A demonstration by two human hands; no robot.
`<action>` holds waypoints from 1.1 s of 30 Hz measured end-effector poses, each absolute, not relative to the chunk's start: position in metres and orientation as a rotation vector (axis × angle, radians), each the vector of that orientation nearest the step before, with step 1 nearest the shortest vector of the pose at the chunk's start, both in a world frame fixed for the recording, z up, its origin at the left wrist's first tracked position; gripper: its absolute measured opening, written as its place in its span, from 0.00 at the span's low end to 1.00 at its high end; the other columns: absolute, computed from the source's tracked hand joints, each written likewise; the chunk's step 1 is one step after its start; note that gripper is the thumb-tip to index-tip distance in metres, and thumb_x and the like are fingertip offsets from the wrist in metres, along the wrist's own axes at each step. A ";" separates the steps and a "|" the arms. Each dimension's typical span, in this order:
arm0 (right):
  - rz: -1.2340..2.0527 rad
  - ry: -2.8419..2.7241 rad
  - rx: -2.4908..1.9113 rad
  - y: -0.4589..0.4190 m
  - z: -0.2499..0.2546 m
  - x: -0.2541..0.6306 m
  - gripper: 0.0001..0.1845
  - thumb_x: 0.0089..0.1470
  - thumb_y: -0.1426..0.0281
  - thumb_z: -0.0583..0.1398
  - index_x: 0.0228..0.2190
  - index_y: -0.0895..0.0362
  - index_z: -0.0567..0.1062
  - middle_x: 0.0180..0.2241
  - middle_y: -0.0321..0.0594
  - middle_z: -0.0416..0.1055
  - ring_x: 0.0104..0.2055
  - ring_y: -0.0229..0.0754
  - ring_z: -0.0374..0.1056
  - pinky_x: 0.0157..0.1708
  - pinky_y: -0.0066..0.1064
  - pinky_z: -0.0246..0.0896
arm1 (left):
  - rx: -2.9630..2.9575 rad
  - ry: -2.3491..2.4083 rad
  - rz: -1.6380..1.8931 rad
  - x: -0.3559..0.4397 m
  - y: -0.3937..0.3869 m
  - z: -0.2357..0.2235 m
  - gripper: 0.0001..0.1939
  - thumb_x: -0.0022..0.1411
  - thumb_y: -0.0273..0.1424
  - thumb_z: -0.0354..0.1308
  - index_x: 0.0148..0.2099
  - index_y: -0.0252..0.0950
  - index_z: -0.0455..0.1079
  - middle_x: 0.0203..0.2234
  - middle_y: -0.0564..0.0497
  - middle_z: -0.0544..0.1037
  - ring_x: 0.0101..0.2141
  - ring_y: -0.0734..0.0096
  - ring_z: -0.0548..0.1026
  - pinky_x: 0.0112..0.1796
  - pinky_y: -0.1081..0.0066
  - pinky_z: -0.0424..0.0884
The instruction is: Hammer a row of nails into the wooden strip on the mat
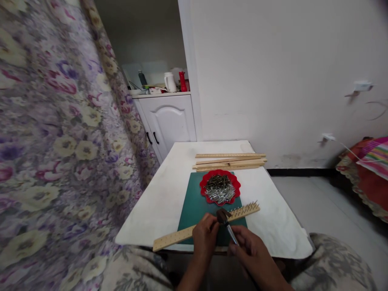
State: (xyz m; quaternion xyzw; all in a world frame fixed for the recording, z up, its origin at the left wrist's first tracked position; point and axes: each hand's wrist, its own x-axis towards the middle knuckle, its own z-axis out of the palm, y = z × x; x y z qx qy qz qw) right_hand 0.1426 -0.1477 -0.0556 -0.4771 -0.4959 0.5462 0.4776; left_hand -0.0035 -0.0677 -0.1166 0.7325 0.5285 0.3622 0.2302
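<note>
My right hand (251,246) grips the handle of a hammer (223,217), its dark head over the middle of a narrow wooden strip (172,239). Close to the hammer head, my left hand (206,234) is closed over the strip with its fingertips pinched together; anything between them is too small to make out. Several nails (247,209) stand up from the strip's right part, while its left part shows rows of small holes. Behind the strip, a red scalloped dish (202,187) holds a heap of loose nails (220,190), some dark and some silvery.
A green mat (189,202) lies under the dish and strip on a white-covered table (151,214). Several wooden strips (230,163) lie at the table's back. A flowered curtain (75,141) hangs on the left; a white cabinet (169,119) stands behind it.
</note>
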 end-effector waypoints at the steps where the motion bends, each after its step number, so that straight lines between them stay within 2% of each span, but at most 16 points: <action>1: 1.331 -1.221 -1.160 -0.148 -0.055 0.143 0.12 0.51 0.68 0.58 0.39 0.57 0.72 0.26 0.37 0.73 0.31 0.44 0.70 0.32 0.31 0.61 | 2.014 1.456 0.998 -0.003 -0.068 -0.117 0.09 0.57 0.25 0.50 0.27 0.37 0.68 0.25 0.54 0.70 0.27 0.75 0.70 0.29 0.76 0.60; 7: 1.360 -1.212 -1.102 -0.147 -0.055 0.142 0.13 0.51 0.67 0.59 0.40 0.57 0.71 0.27 0.37 0.73 0.32 0.45 0.70 0.35 0.34 0.62 | 2.005 1.458 0.998 -0.004 -0.069 -0.117 0.08 0.56 0.25 0.51 0.27 0.37 0.69 0.24 0.55 0.70 0.27 0.76 0.70 0.29 0.76 0.60; 11: 1.350 -1.198 -1.131 -0.147 -0.054 0.140 0.13 0.51 0.67 0.59 0.40 0.57 0.72 0.25 0.36 0.72 0.30 0.44 0.69 0.34 0.34 0.63 | 2.005 1.467 0.991 -0.004 -0.069 -0.115 0.08 0.57 0.25 0.51 0.28 0.37 0.70 0.25 0.55 0.70 0.27 0.76 0.70 0.29 0.76 0.60; 16: 1.332 -1.171 -1.084 -0.148 -0.045 0.145 0.13 0.51 0.66 0.60 0.40 0.56 0.72 0.27 0.36 0.73 0.32 0.42 0.69 0.35 0.31 0.63 | 1.972 1.437 0.993 -0.004 -0.069 -0.115 0.08 0.59 0.30 0.52 0.29 0.37 0.71 0.26 0.54 0.71 0.28 0.75 0.71 0.31 0.76 0.62; 19: 1.329 -1.126 -1.115 -0.149 -0.042 0.152 0.15 0.51 0.63 0.61 0.40 0.56 0.72 0.26 0.35 0.71 0.24 0.37 0.65 0.24 0.26 0.61 | 1.969 1.405 1.000 -0.005 -0.069 -0.115 0.08 0.60 0.30 0.52 0.31 0.38 0.72 0.27 0.53 0.72 0.30 0.73 0.72 0.32 0.75 0.64; 21: 1.348 -1.102 -1.148 -0.150 -0.043 0.155 0.17 0.52 0.61 0.60 0.42 0.56 0.70 0.26 0.34 0.70 0.16 0.31 0.57 0.16 0.23 0.52 | 1.987 1.395 0.998 -0.006 -0.070 -0.115 0.08 0.60 0.29 0.52 0.33 0.38 0.72 0.29 0.52 0.73 0.31 0.72 0.72 0.33 0.74 0.64; 23: 1.379 -1.104 -1.157 -0.150 -0.045 0.156 0.18 0.52 0.60 0.60 0.43 0.57 0.70 0.26 0.34 0.69 0.15 0.29 0.53 0.12 0.21 0.46 | 2.001 1.399 0.993 -0.007 -0.070 -0.115 0.08 0.60 0.29 0.51 0.33 0.38 0.72 0.29 0.52 0.73 0.31 0.72 0.72 0.34 0.74 0.65; 24: 1.389 -1.104 -1.151 -0.151 -0.045 0.155 0.18 0.52 0.61 0.60 0.43 0.57 0.70 0.26 0.34 0.69 0.16 0.31 0.55 0.12 0.21 0.46 | 2.005 1.404 0.992 -0.007 -0.070 -0.115 0.08 0.60 0.29 0.51 0.33 0.38 0.72 0.29 0.52 0.73 0.31 0.72 0.72 0.34 0.74 0.65; 26: 1.391 -1.102 -1.121 -0.151 -0.047 0.152 0.17 0.51 0.62 0.60 0.41 0.56 0.71 0.26 0.35 0.70 0.21 0.35 0.63 0.16 0.23 0.53 | 2.011 1.409 0.992 -0.007 -0.070 -0.115 0.09 0.60 0.28 0.51 0.32 0.38 0.72 0.28 0.52 0.73 0.31 0.73 0.72 0.33 0.75 0.65; 29: 1.364 -1.117 -1.085 -0.149 -0.048 0.145 0.14 0.50 0.64 0.61 0.39 0.57 0.73 0.27 0.37 0.72 0.30 0.43 0.69 0.29 0.30 0.63 | 2.028 1.420 0.995 -0.007 -0.070 -0.115 0.09 0.59 0.28 0.51 0.31 0.38 0.72 0.28 0.52 0.73 0.30 0.73 0.72 0.31 0.75 0.64; 31: 1.350 -1.150 -1.092 -0.147 -0.050 0.142 0.13 0.50 0.65 0.60 0.38 0.57 0.73 0.27 0.38 0.73 0.32 0.45 0.70 0.34 0.33 0.63 | 2.038 1.431 0.982 -0.008 -0.070 -0.116 0.08 0.59 0.28 0.52 0.30 0.38 0.72 0.27 0.53 0.72 0.29 0.74 0.72 0.30 0.76 0.63; 33: 1.359 -1.191 -1.108 -0.144 -0.054 0.140 0.13 0.50 0.66 0.60 0.38 0.57 0.72 0.26 0.37 0.73 0.31 0.45 0.70 0.34 0.34 0.63 | 2.046 1.439 0.974 -0.008 -0.069 -0.116 0.09 0.58 0.26 0.51 0.30 0.37 0.71 0.26 0.53 0.71 0.28 0.74 0.71 0.30 0.76 0.63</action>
